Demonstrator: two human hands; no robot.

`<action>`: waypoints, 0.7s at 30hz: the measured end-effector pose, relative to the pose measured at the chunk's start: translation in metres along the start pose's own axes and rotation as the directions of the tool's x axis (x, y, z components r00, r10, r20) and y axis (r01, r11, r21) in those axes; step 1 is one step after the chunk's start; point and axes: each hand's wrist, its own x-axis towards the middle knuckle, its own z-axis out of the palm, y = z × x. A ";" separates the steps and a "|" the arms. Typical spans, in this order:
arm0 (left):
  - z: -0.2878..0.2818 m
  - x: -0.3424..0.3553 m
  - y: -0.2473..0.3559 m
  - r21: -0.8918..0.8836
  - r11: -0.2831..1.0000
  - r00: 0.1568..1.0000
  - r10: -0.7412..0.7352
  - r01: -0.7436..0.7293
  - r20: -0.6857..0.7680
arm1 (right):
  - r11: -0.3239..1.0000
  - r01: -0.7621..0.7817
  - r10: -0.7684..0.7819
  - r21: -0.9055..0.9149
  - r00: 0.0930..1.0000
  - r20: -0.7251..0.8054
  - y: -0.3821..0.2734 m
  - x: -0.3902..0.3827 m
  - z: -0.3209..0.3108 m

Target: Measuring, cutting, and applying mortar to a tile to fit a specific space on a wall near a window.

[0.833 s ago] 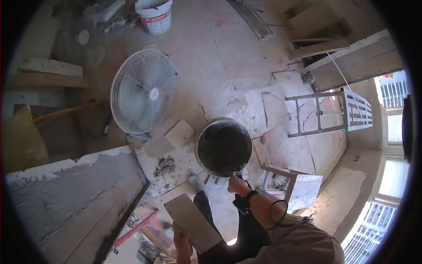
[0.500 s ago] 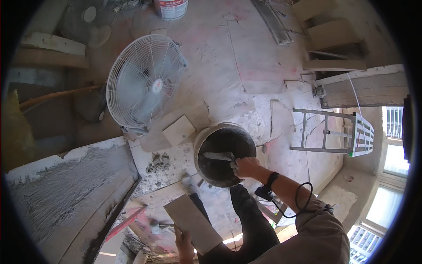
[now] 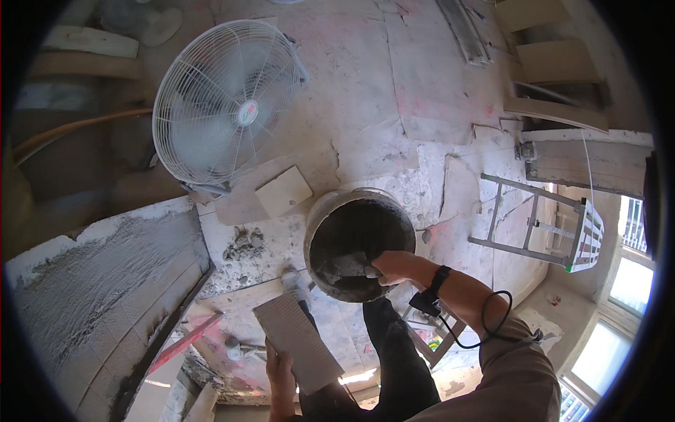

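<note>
My right hand (image 3: 395, 267) is closed around the handle of a trowel (image 3: 348, 266), reaching over the near right rim of a round bucket (image 3: 316, 218). Dark grey mortar (image 3: 367, 226) lies inside, and the trowel's blade is down against it, partly blending with it. Lower left, my left hand (image 3: 280, 371) grips a rectangular tile (image 3: 299, 341) by its left edge, fingers partly hidden behind it. Fine ribs run over the tile's upward face. It is held tilted above my legs, apart from the bucket.
A large round fan (image 3: 228, 105) stands beyond the bucket to the left, with a loose square tile (image 3: 283, 191) near its base. A low mortar-coated wall (image 3: 119, 281) runs along the left. To the right is a metal step ladder (image 3: 534, 225). Rubble (image 3: 244, 243) lies on the floor.
The trowel blade has gone lower into the bucket, onto the mortar. My left hand has turned the tile slightly, so its ribs show. The whole view has shifted a little.
</note>
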 end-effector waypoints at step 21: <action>0.109 0.090 0.062 -0.192 0.978 0.925 0.143 -0.079 0.353 | 0.993 0.075 -0.111 -0.089 0.383 -0.917 -0.022 -0.156 0.141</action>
